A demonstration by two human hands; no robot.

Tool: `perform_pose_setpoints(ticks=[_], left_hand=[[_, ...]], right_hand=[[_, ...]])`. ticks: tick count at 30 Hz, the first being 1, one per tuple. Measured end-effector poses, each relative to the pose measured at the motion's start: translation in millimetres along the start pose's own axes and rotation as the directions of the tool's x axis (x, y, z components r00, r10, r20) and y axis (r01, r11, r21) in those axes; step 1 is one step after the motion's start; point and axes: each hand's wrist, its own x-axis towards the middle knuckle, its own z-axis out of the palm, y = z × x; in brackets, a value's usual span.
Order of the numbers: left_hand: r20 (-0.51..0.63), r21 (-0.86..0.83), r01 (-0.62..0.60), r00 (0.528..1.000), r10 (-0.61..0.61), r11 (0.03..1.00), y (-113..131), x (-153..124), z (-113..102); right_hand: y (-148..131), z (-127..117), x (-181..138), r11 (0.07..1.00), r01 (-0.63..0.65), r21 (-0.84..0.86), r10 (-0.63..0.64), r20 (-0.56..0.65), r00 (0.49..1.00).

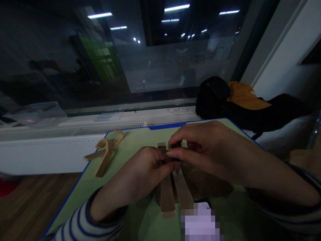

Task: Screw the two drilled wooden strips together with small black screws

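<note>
Two long flat wooden pieces (pixel 173 194) lie side by side on a green mat (pixel 135 144) with a blue edge. My left hand (pixel 140 174) is closed around their far ends from the left. My right hand (pixel 200 150) comes in from the right and pinches a small dark part (pixel 177 145) just above the same ends, its thumb and forefinger pressed together. The two hands touch over the wood. What the dark part is cannot be made out in the dim light.
A finished-looking wooden tong-like assembly (pixel 105 152) lies at the mat's far left. A black bag and an orange cap (pixel 245 97) sit at the back right on the sill. A white radiator cover (pixel 50 147) and a dark window run behind. A blurred patch sits near the front edge.
</note>
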Motion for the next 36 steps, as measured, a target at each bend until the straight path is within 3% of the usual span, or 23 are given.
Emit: perform_pose_setpoints(ticks=[9, 18, 25, 36], left_hand=[[-0.003, -0.056, -0.046, 0.999, 0.046, 0.997, 4.9, 1.7, -1.2], [-0.167, -0.016, -0.052, 0.985, 0.049, 0.999, 13.5, -0.4, -0.1], [-0.109, -0.087, -0.041, 0.994, 0.032, 0.995, 8.8, 0.6, 3.4], [-0.055, -0.069, -0.010, 0.998, 0.007, 0.998, 1.9, -0.4, 0.3]], right_hand=[[-2.3, -2.5, 3.0, 0.992, -0.012, 0.129, -0.002, 0.111, 0.994], [-2.8, -5.2, 1.3, 0.993, 0.010, 0.117, -0.026, 0.134, 0.991], [0.1, -4.2, 0.7, 0.997, 0.019, 0.072, -0.027, 0.113, 0.993], [-1.5, -3.4, 1.7, 0.998, 0.014, 0.066, -0.022, 0.115, 0.993]])
